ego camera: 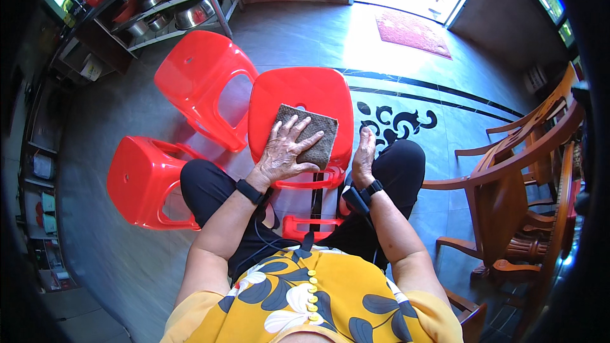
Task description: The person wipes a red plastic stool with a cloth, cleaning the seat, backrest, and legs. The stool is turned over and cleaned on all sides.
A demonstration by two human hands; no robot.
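Note:
A red plastic stool stands straight before me, its smooth seat facing up. On that seat lies a square, grey-brown textured cloth, partly over the hole in the middle. My left hand rests flat on the cloth with its fingers spread, covering the cloth's left part. Just off the stool's right side is my right hand, seen edge-on above my right knee. Its fingers point away from me, and nothing shows in it. Whether its hidden palm side touches anything, I cannot tell.
Two more red stools, one farther and one nearer, stand at left. Wooden armchairs crowd the right. A rack holds metal bowls at the back left. A pink mat lies by the bright doorway.

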